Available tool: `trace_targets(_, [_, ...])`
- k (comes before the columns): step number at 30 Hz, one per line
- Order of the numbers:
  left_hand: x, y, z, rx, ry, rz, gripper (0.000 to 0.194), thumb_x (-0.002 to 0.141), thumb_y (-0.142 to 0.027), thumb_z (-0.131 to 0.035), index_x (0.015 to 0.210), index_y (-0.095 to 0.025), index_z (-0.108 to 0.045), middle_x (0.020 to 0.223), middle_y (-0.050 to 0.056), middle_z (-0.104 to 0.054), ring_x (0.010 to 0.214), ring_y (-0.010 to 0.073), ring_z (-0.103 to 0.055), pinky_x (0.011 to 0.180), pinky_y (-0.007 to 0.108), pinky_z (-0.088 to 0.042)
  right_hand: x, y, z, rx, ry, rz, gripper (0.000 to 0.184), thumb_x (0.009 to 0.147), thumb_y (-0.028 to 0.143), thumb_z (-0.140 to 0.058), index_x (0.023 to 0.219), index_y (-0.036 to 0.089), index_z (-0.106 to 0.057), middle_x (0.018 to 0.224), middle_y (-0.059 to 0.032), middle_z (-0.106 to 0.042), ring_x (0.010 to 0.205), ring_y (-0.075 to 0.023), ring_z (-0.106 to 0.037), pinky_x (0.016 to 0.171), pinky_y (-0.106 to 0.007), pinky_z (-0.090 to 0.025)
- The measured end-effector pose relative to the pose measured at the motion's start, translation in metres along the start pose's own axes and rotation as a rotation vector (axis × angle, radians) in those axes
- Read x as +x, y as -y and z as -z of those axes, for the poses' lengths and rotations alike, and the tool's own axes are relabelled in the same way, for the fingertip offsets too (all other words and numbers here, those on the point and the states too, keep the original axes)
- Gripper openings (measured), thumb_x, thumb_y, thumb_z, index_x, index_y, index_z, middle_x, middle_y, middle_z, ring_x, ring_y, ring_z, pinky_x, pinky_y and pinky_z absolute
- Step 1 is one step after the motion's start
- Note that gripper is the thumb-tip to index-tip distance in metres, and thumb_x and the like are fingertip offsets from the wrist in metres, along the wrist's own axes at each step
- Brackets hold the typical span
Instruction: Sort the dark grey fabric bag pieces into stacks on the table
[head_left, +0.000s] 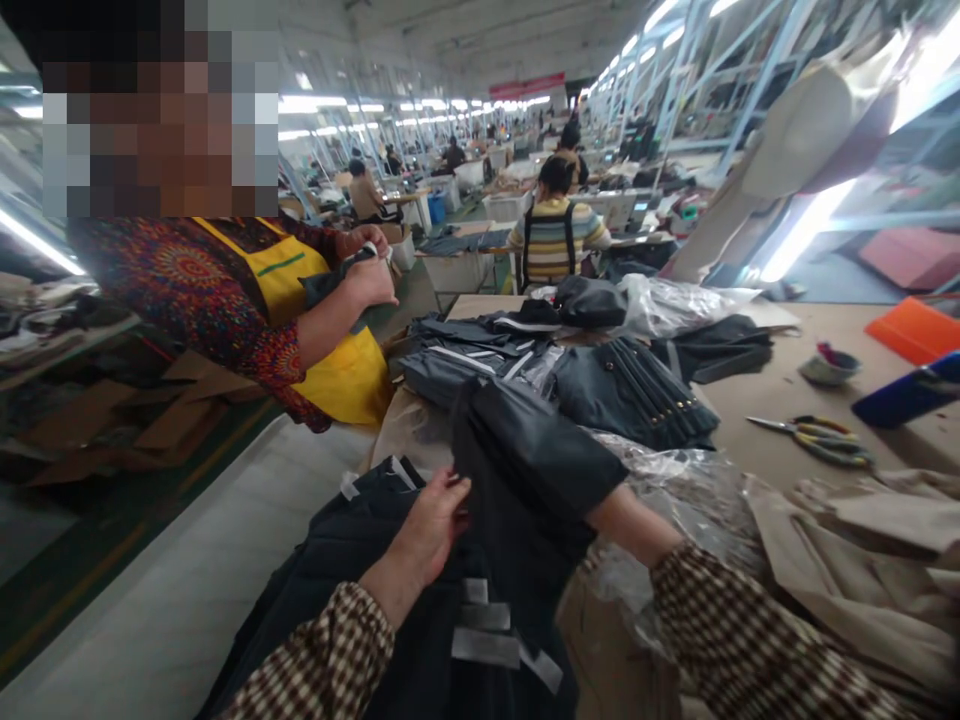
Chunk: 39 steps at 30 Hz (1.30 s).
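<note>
My left hand point(429, 525) pinches the edge of a dark grey garment point(525, 470) that I hold up in front of me. The fingers are closed on the cloth. My right forearm in a checked sleeve point(742, 640) reaches under the same garment, and my right hand is hidden inside the cloth. Reflective grey strips point(487, 640) show on the lower part of the garment. More dark garments point(637, 390) lie piled on the table just beyond.
A co-worker in a yellow apron point(330, 330) stands at the left holding dark cloth. Scissors point(814, 432), a small bowl point(829, 366), an orange tray point(911, 330) and clear plastic bags point(675, 300) lie on the brown table point(780, 390). Other seated workers are farther back.
</note>
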<state>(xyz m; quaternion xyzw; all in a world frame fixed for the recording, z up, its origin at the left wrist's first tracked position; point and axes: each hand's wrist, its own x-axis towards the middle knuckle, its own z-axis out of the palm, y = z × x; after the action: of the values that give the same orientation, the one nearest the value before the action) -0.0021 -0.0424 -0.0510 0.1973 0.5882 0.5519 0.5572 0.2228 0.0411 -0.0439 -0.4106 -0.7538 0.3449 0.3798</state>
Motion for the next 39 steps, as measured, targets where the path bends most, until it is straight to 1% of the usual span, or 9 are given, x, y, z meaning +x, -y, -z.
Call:
trace_targets(4, [0.006,-0.049,0.002,0.268,-0.264,-0.516,0.028,0.083,-0.031,-0.064,0.109,-0.02,-0.057,0.112,0.006,-0.063,0.1,0.0172,-0.061,0.089,0.027,-0.048,0.043,0.025,0.043,-0.402,0.302,0.332,0.006,0.082,0.017,-0.066,0.082,0.019,-0.071,0.077,-0.0054,-0.068,0.079,-0.02,-0.061,0.089,-0.038,-0.045])
trace_targets(8, [-0.01,-0.09,-0.023,0.669,0.097,-0.845,0.022,0.083,-0.029,-0.064,0.102,-0.02,-0.068,0.11,0.008,-0.067,0.106,0.0224,-0.059,0.099,0.031,-0.043,0.059,0.054,0.054,-0.758,0.434,0.66,0.019,0.095,0.02,-0.049,0.097,0.021,-0.068,0.082,-0.0049,-0.066,0.078,-0.0191,-0.057,0.082,-0.036,-0.037])
trace_targets(12, [-0.024,-0.088,-0.049,0.719,0.466,-0.559,0.026,0.084,-0.034,-0.063,0.102,-0.017,-0.072,0.095,0.007,-0.071,0.091,0.0225,-0.063,0.081,0.027,-0.047,0.058,0.063,0.053,-0.675,0.433,0.716,0.025,0.096,0.022,-0.047,0.113,0.024,-0.066,0.082,-0.0022,-0.066,0.074,-0.0159,-0.057,0.079,-0.034,-0.036])
trace_targets(17, [-0.026,-0.054,-0.055,0.249,0.525,-0.054,0.029,0.077,-0.037,-0.069,0.093,-0.014,-0.072,0.079,0.005,-0.069,0.068,0.015,-0.059,0.065,0.024,-0.044,0.048,0.049,0.047,-0.626,0.221,0.723,0.025,0.095,0.018,-0.05,0.112,0.027,-0.066,0.107,-0.0058,-0.068,0.104,-0.023,-0.056,0.102,-0.044,-0.031])
trace_targets(19, [-0.024,-0.038,-0.055,0.03,0.454,0.152,0.027,0.07,-0.032,-0.073,0.09,-0.014,-0.07,0.072,0.004,-0.067,0.06,0.0141,-0.058,0.061,0.024,-0.045,0.034,0.042,0.034,-0.496,-0.06,0.603,0.023,0.094,0.021,-0.053,0.113,0.026,-0.065,0.122,-0.0089,-0.061,0.119,-0.0275,-0.049,0.103,-0.047,-0.033])
trace_targets(22, [-0.019,-0.019,-0.056,-0.145,0.272,0.215,0.021,0.064,-0.026,-0.073,0.08,-0.015,-0.065,0.062,0.001,-0.063,0.054,0.014,-0.056,0.059,0.026,-0.047,0.002,0.033,0.002,-0.107,-0.294,0.203,0.023,0.094,0.035,-0.054,0.113,0.023,-0.061,0.106,-0.0098,-0.062,0.1,-0.0245,-0.058,0.085,-0.04,-0.048])
trace_targets(27, [-0.017,0.003,-0.066,-0.105,0.205,-0.069,0.018,0.073,-0.03,-0.071,0.082,-0.016,-0.067,0.072,0.002,-0.067,0.068,0.0155,-0.062,0.065,0.024,-0.047,-0.037,0.032,-0.054,0.598,-0.138,-0.374,0.053,0.081,0.055,-0.064,0.122,0.023,-0.054,0.119,-0.0086,-0.064,0.104,-0.0236,-0.063,0.088,-0.037,-0.053])
trace_targets(31, [-0.024,0.013,-0.072,-0.077,0.209,-0.089,0.02,0.072,-0.03,-0.073,0.085,-0.014,-0.069,0.081,0.005,-0.071,0.078,0.0175,-0.064,0.073,0.026,-0.049,-0.034,0.038,-0.07,1.037,-0.235,-0.623,0.054,0.076,0.056,-0.069,0.117,0.024,-0.055,0.115,-0.0063,-0.069,0.107,-0.0236,-0.065,0.091,-0.036,-0.054])
trace_targets(39, [-0.024,-0.009,-0.048,-0.255,0.274,0.188,0.034,0.059,-0.018,-0.082,0.09,-0.013,-0.068,0.08,0.006,-0.073,0.069,0.017,-0.067,0.07,0.028,-0.053,-0.03,0.023,-0.047,0.997,0.128,-0.621,0.056,0.059,0.035,-0.086,0.107,0.019,-0.064,0.086,-0.0034,-0.075,0.074,-0.0223,-0.07,0.07,-0.034,-0.056])
